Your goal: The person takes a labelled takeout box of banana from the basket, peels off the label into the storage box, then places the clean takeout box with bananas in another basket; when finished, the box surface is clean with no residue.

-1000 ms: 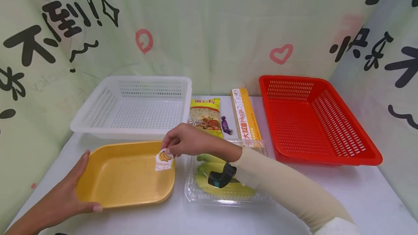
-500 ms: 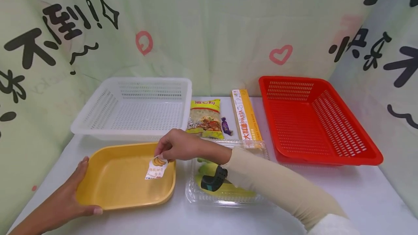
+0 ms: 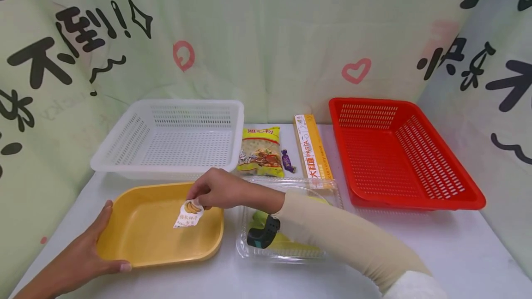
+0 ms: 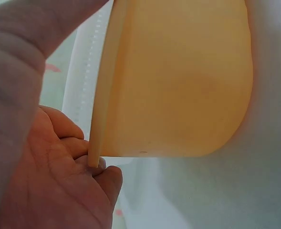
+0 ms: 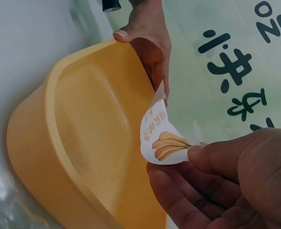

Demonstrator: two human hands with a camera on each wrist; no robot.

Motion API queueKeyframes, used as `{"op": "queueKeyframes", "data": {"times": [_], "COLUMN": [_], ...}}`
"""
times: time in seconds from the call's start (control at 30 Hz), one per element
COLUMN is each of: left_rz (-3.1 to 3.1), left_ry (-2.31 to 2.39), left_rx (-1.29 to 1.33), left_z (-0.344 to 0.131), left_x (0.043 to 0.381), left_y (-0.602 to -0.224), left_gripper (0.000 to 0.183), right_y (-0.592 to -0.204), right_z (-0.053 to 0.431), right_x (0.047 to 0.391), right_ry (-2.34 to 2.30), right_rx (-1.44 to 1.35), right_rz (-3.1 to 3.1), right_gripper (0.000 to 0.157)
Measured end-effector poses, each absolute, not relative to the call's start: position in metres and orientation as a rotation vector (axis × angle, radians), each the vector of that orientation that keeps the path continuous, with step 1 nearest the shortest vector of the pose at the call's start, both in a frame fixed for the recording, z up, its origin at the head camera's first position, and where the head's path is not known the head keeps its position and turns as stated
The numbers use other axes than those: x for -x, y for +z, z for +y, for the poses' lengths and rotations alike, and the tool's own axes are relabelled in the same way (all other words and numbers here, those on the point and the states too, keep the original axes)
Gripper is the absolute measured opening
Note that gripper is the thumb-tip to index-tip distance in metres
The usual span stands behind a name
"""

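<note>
Banana label (image 3: 189, 214) held over the yellow tray (image 3: 145, 234), free end curling; finest print illegible, one edge covered by fingertips. Right hand (image 3: 218, 190) pinches it, thumb and fingertips together on that edge. Left hand (image 3: 89, 248) clamps the tray's left end, thumb at the near rim; left wrist view cuts the tray off at the top. Just right of the tray: clear box (image 3: 287, 258) containing bananas (image 3: 291, 244), partly hidden by beige sleeve (image 3: 345, 230) and black wristband (image 3: 263, 234). Behind: food bag (image 3: 261, 151); purple candy (image 3: 287, 161), wrapper lettering unreadable; pasta box (image 3: 311, 144), near end meeting the clear box. White basket (image 3: 166, 169) back left, red basket (image 3: 415, 205) back right.
</note>
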State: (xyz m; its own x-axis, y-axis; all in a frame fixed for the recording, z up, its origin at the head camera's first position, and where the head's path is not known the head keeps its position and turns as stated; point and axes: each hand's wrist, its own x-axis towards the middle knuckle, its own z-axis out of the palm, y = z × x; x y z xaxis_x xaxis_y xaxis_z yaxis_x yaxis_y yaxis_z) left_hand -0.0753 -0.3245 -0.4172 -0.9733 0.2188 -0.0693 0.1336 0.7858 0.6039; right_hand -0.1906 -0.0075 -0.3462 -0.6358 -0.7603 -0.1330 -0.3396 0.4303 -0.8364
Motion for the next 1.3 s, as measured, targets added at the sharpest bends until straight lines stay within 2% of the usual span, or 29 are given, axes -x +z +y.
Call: {"op": "queueKeyframes", "data": {"times": [0.3,1.0,1.3], "left_rz": [2.934,2.899,2.966], "left_ry": [1.009,0.978,0.979], "left_rx": [-0.494,-0.481,-0.572], "left_z": [-0.324,-0.325,-0.317], "left_x": [0.076,0.075,0.081], "left_y": [-0.426,-0.422,-0.409], "left_gripper": [0.132,0.130,0.139], "right_y": [-0.350,-0.345,-0.338], "right_z": [-0.009,0.008,0.028], "right_x": [0.187,0.191,0.192], "right_ry": [-1.128,-1.127,-1.229], "right_rx": [0.948,0.998,0.996], "right_rz": [2.136,2.077,2.053], "right_gripper": [0.015,0.021,0.020]}}
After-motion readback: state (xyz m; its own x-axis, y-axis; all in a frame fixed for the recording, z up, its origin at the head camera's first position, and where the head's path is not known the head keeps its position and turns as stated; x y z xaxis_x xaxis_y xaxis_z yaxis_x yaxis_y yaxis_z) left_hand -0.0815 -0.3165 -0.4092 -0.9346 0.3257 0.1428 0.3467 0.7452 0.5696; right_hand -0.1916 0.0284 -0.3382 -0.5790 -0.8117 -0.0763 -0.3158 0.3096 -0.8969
